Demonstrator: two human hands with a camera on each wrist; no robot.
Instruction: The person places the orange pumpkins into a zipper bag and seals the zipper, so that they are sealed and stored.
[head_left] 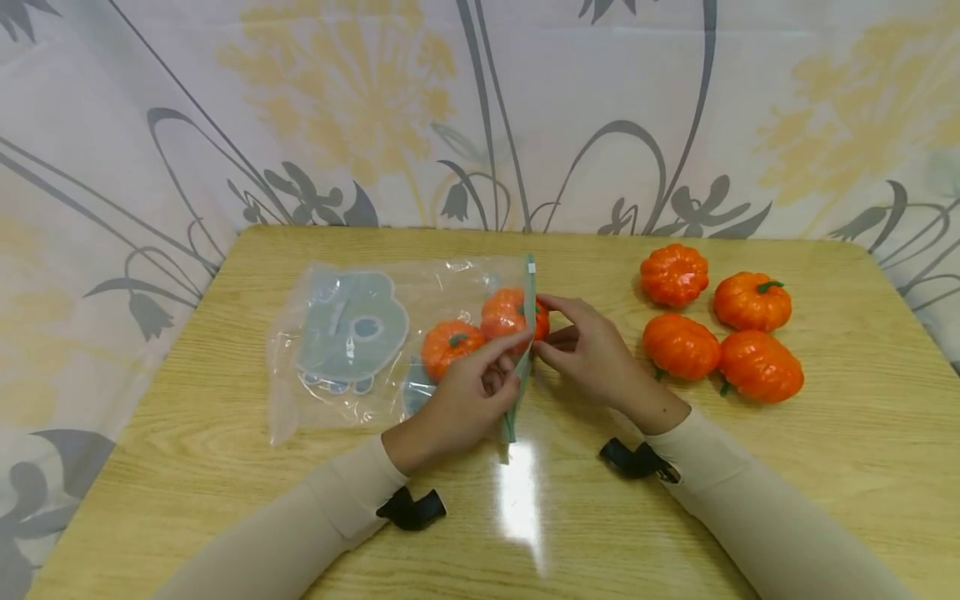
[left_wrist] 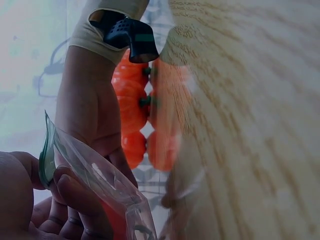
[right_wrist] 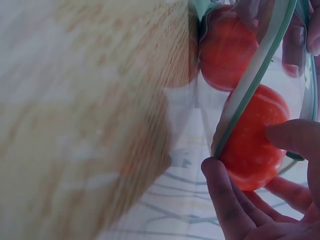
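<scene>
A clear zip bag with a green zip edge and a blue-green print lies on the table, its mouth facing right. One small orange toy pumpkin is inside it. My left hand pinches the near part of the bag's mouth, holding the edge up. At the mouth, my right hand grips a second toy pumpkin, thumb on one side and fingers on the other. That pumpkin is partly behind the zip edge, partly outside it. In the right wrist view, the two green zip strips stand apart around it.
To the right on the wooden table sit several more toy pumpkins in a loose cluster, near the right forearm. A patterned cloth hangs behind the table's back edge. Dark wrist cameras stick out from both sleeves.
</scene>
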